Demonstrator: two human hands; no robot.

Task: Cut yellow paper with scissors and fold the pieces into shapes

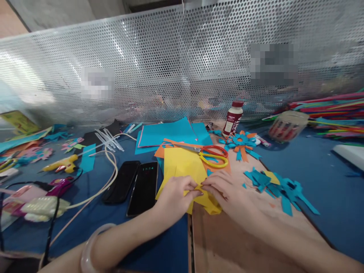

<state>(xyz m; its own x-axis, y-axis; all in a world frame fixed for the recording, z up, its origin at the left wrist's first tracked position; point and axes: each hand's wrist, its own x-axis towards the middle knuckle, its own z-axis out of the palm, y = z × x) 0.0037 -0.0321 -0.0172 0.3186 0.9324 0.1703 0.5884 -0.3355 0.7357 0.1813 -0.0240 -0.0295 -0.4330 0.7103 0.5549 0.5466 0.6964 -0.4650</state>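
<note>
My left hand [178, 193] and my right hand [227, 193] meet over yellow paper [182, 163], fingertips pinched close together. Between them is a folded piece of yellow paper [212, 204], partly hidden by the fingers. Flat yellow sheets lie beneath and behind the hands. Just beyond, a pair of scissors [214, 156] with red and yellow handles rests on the paper, its blades pointing left. Orange paper [159, 152] and a stack of blue sheets [167, 132] are farther back.
Two phones [143, 189] lie left of my hands, near a white cable [113, 178] and a yellow glue gun [61, 163]. Blue paper flowers [241, 141] and cut pieces [284, 187] are at right. A bottle [233, 118] stands before the perforated metal screen [170, 76].
</note>
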